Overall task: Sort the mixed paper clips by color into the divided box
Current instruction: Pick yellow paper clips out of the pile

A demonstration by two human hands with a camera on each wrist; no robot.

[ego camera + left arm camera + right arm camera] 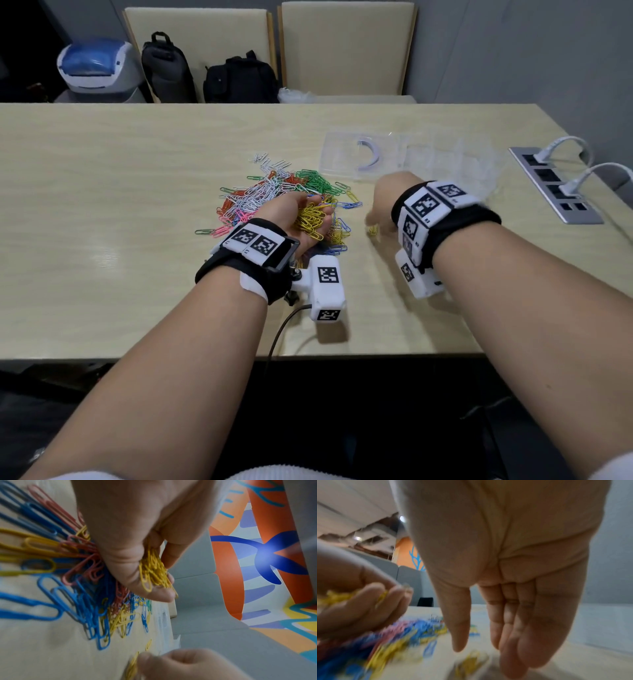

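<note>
Many yellow clips (311, 219) inside left hand (297, 219) grip

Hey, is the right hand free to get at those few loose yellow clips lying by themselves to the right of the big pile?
Probably yes. The right hand hangs open and holds nothing, just above the loose yellow clips, and nothing lies between them. The left hand, gripping a yellow bunch, stays off to the side.

Table (120, 192): pale wood-grain top — long, its near edge toward the person.
Clip pile (274, 192): mixed colours, loose at the middle.
Yellow clips (373, 229): few, just right of the pile.
Clear box (363, 156): behind the pile.
Socket strip (555, 185): set in the top — far right.
</note>
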